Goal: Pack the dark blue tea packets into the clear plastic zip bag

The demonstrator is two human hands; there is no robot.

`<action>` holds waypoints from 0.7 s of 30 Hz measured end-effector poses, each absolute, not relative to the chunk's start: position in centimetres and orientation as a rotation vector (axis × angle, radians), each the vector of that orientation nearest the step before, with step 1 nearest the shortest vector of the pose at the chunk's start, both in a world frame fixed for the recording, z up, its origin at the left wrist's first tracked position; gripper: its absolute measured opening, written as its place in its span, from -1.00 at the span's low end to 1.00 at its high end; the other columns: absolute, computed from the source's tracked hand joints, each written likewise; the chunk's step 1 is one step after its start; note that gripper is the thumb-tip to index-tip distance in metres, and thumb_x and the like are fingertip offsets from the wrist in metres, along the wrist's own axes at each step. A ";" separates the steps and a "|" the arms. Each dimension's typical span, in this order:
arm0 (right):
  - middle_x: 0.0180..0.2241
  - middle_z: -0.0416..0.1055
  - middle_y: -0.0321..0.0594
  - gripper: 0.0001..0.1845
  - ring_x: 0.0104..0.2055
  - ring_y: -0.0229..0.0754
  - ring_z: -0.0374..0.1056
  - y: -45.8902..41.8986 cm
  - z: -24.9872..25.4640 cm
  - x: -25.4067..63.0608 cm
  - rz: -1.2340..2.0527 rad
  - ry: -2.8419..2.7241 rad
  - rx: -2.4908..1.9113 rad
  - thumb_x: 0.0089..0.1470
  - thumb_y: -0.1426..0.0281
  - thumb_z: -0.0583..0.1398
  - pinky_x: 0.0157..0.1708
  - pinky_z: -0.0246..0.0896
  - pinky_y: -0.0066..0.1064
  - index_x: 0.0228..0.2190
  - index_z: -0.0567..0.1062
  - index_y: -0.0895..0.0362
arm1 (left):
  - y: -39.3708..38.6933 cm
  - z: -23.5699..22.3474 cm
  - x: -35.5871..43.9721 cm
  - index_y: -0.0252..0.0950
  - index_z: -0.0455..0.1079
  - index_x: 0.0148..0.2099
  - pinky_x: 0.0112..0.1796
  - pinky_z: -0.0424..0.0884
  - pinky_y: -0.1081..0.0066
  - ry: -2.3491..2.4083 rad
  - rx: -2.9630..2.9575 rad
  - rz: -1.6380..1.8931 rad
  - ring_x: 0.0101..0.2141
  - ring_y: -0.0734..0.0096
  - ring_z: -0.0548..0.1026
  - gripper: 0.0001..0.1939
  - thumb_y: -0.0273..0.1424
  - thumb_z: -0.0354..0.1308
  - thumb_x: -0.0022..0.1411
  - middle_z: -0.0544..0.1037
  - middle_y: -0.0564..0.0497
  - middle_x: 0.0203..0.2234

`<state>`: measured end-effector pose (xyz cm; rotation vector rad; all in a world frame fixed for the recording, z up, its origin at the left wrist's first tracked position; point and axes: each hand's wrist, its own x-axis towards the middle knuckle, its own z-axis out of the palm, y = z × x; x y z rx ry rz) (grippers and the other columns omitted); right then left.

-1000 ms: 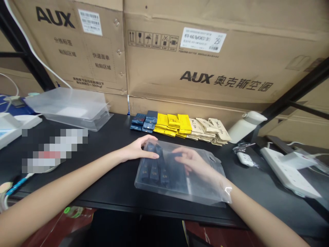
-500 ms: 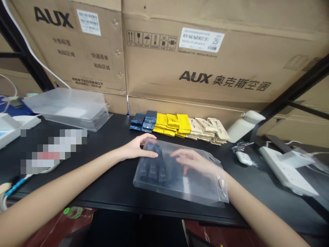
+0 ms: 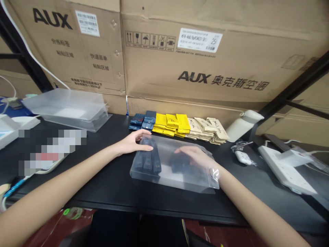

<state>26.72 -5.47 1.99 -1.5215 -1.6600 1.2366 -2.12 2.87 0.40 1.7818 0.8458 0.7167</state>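
A clear, frosted plastic bag lies on the black table in front of me. Several slim dark blue packets sit side by side in its left part. My left hand grips the bag's far left edge, its thumb on top and its fingers at the back edge. Inside the bag, my right hand shows hazily through the plastic, its index finger stretched to the left and apart from the blue packets. A dark patch shows beneath it; I cannot tell whether it is a packet or a shadow. The bag's mouth surrounds my right wrist.
Behind the bag stand rows of blue packets, yellow packets and beige packets. A white bottle, a small wrapped white item and a power strip are on the right. Clear plastic sleeves lie back left, before cardboard boxes.
The bag and the blue packets in it have shifted slightly left and away from me, with my left hand. My right hand has lowered its spread fingers slightly inside the bag.
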 end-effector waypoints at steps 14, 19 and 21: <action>-0.69 0.40 -0.37 -0.57 -0.74 -0.30 0.26 -5.5 1.0 27.5 1.050 -1.727 -1.515 0.23 0.28 0.12 -0.67 0.25 -0.45 0.08 0.43 0.18 | 2.8 0.5 -2.2 -0.25 0.29 0.03 0.15 0.17 0.09 0.869 1.830 0.725 0.07 0.14 0.41 -0.40 -0.21 0.39 -0.03 0.49 -0.11 0.01; -0.70 0.33 -0.36 -0.63 -0.76 -0.34 0.15 -5.9 1.9 27.9 0.851 -2.000 -1.482 0.22 0.13 0.12 -0.75 0.08 -0.45 -0.43 0.58 0.08 | 2.6 0.6 -2.1 -0.23 0.30 0.04 0.15 0.17 0.09 0.879 1.818 0.724 0.07 0.13 0.41 -0.39 -0.18 0.39 -0.03 0.49 -0.10 0.02; -0.77 0.22 -0.37 -0.45 -0.75 -0.36 0.12 -6.0 2.0 27.7 0.886 -2.078 -1.496 0.23 0.10 0.10 -0.71 0.07 -0.46 -0.70 0.42 0.10 | 2.5 0.7 -2.1 -0.22 0.30 0.04 0.15 0.17 0.08 0.884 1.813 0.723 0.07 0.12 0.41 -0.39 -0.18 0.40 -0.03 0.49 -0.10 0.02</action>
